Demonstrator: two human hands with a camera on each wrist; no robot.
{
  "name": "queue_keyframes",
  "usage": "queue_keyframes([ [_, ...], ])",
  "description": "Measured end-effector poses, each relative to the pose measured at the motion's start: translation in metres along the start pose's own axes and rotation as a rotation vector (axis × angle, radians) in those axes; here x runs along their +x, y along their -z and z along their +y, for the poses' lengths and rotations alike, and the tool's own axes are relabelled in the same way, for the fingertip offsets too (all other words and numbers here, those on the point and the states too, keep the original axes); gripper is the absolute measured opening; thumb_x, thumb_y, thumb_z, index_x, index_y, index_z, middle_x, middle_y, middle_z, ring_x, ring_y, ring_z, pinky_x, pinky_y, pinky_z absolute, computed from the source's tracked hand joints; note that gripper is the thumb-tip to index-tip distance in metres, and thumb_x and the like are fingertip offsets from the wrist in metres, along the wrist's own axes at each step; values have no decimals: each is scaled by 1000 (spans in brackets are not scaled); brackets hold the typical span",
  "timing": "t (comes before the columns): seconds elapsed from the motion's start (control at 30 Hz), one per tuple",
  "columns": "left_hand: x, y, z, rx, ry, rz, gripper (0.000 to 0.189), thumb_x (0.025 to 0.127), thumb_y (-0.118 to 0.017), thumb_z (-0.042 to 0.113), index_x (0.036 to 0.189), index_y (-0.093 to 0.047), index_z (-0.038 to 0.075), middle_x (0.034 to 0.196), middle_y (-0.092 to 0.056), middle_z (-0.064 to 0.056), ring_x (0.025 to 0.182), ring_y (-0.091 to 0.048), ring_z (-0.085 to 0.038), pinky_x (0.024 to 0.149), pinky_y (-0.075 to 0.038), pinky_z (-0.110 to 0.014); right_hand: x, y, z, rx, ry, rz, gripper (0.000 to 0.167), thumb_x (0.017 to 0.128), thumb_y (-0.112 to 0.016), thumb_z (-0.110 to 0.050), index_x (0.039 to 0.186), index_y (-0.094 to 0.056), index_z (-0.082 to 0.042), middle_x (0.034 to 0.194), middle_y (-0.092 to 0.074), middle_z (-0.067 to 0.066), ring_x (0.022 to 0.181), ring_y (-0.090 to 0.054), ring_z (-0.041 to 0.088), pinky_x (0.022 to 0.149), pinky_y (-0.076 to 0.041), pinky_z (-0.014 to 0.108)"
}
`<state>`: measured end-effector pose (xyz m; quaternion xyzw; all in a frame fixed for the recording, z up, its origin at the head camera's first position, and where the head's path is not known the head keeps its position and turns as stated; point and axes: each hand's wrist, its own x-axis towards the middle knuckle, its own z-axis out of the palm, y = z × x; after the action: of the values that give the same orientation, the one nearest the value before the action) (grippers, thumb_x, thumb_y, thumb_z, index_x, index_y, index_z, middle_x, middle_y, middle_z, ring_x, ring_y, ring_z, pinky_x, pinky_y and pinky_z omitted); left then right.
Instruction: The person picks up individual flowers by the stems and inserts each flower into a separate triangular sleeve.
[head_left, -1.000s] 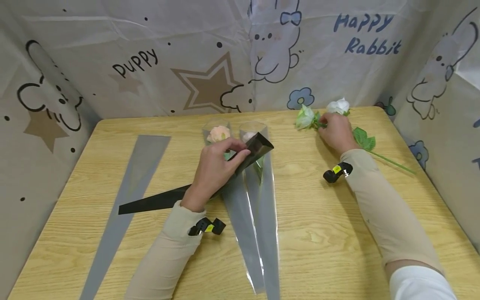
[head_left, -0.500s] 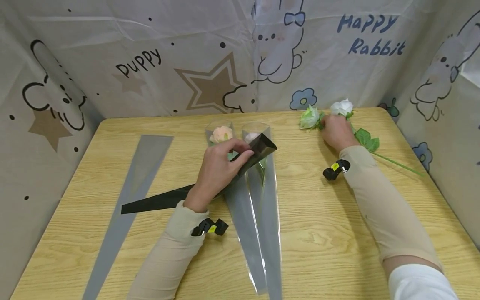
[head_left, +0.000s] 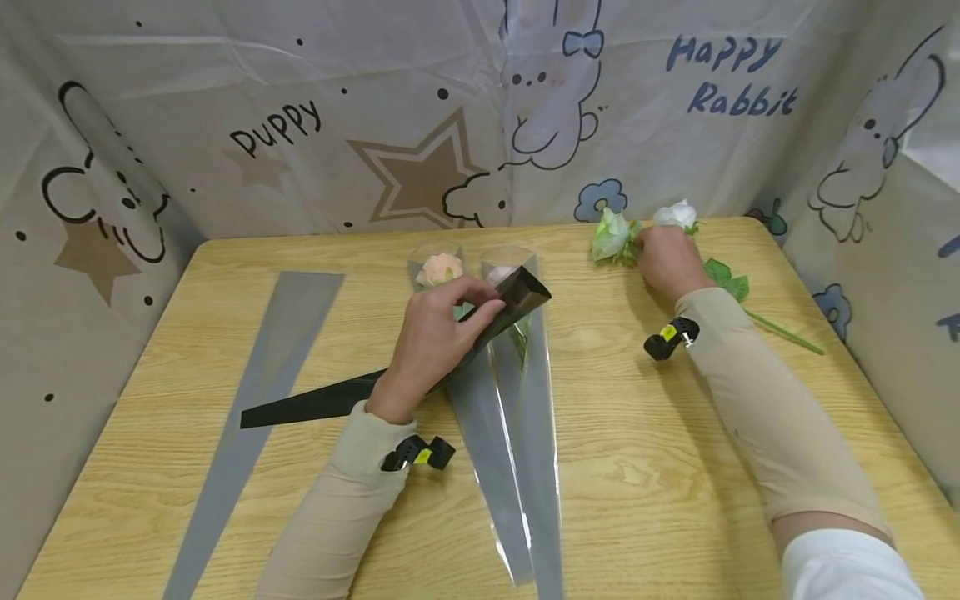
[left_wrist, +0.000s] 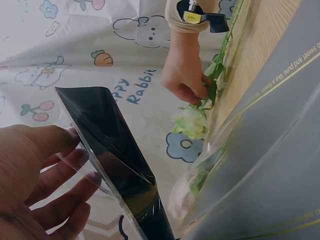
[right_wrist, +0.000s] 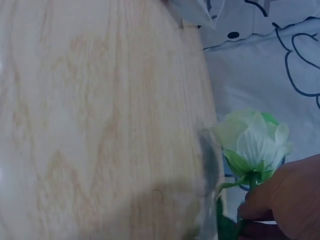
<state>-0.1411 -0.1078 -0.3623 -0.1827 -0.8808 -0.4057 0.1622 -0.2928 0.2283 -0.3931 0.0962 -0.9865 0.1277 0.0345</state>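
All positions refer to the peach flower (head_left: 441, 268), which lies near the far edge of the desk (head_left: 630, 500), in the mouth of the peach sleeve (head_left: 491, 467).

Left hand (head_left: 438, 329): located on the near side of the peach flower. Thumb and index finger are closed in a pinch on the black sleeve (head_left: 318, 402), near its mouth; the other fingers are loosely bent and apart. The black sleeve slants in front of the peach flower, with its mouth to the right and its narrow end to the left and nearer the person. In the head view the narrow end overlaps the flat sleeve (head_left: 288, 321), left of the peach flower; contact cannot be determined.

Right hand (head_left: 667, 258): located well to the right of the peach flower. Its fingers are curled and grip a stem just below the green flower (right_wrist: 255, 140). The white flower (head_left: 676, 213) sits just beyond this hand, farther right of the peach flower. A leaf (head_left: 726, 279) and a length of stem (head_left: 787, 333) show past the wrist; which flower they belong to cannot be determined.

The pink flower (head_left: 498, 273), partly hidden, lies just right of the peach flower, inside the pink sleeve (head_left: 538, 467). A printed backdrop (head_left: 337, 183) stands behind the peach flower.
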Motion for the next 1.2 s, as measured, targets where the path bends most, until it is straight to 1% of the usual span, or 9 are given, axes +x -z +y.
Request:
queue_keyframes([
  [0.2,0,0,3,-4,-4,-1,15,96,-75,23,104,-76,10,97,-81,-6,90,-77,-19,77,-60,-39,-8,16,-6,-24,-1,10,34,96,-47,1,107,-79,-2,107,-75,25,97,-68,48,84,-52,63],
  [0.33,1,0,2,3,-13,4,15,96,-76,22,103,-76,9,96,-81,-6,89,-77,-20,77,-60,-39,-15,31,-15,-47,49,86,31,95,-51,0,106,-80,-5,106,-77,23,94,-70,48,79,-55,65],
  [0.5,0,0,2,16,-14,12,17,95,-77,23,104,-76,8,96,-81,-7,87,-77,-21,75,-60,-39,-26,52,-28,-45,72,153,28,97,-55,0,110,-79,0,107,-77,25,90,-72,45,73,-58,61],
  [0.6,0,-1,2,12,-15,11,18,95,-77,22,104,-76,7,96,-81,-8,87,-77,-21,75,-60,-41,-33,63,-34,-35,77,199,28,96,-55,0,112,-78,2,106,-76,27,83,-71,42,72,-57,60],
  [0.67,0,-1,2,2,-15,9,18,95,-77,22,104,-76,7,97,-81,-9,87,-77,-22,76,-60,-43,-37,72,-37,-24,75,227,29,96,-54,0,114,-77,2,106,-76,28,83,-70,43,75,-55,63],
  [0.77,0,-2,1,-4,-14,4,18,95,-77,22,104,-76,7,97,-81,-9,88,-76,-22,77,-61,-46,-44,85,-43,-11,69,274,31,97,-52,-1,115,-77,1,106,-77,28,83,-70,43,73,-50,64],
  [0.93,0,-3,2,-3,-23,-2,19,95,-77,22,105,-76,7,97,-81,-9,88,-76,-23,79,-61,-47,-56,106,-53,6,95,407,29,98,-52,-2,108,-79,1,100,-78,26,82,-72,43,69,-52,58],
  [1.03,0,-3,3,-8,-27,-5,19,95,-77,22,105,-75,7,98,-80,-9,89,-76,-23,79,-61,-47,-62,118,-58,37,124,501,27,97,-53,0,102,-79,4,97,-77,27,83,-72,43,75,-58,56],
  [1.2,0,-4,5,-13,-28,-11,18,95,-77,23,105,-75,8,99,-80,-9,90,-76,-23,81,-61,-48,-71,131,-67,113,146,627,24,97,-57,-1,98,-79,4,96,-78,26,85,-74,41,81,-59,52],
])
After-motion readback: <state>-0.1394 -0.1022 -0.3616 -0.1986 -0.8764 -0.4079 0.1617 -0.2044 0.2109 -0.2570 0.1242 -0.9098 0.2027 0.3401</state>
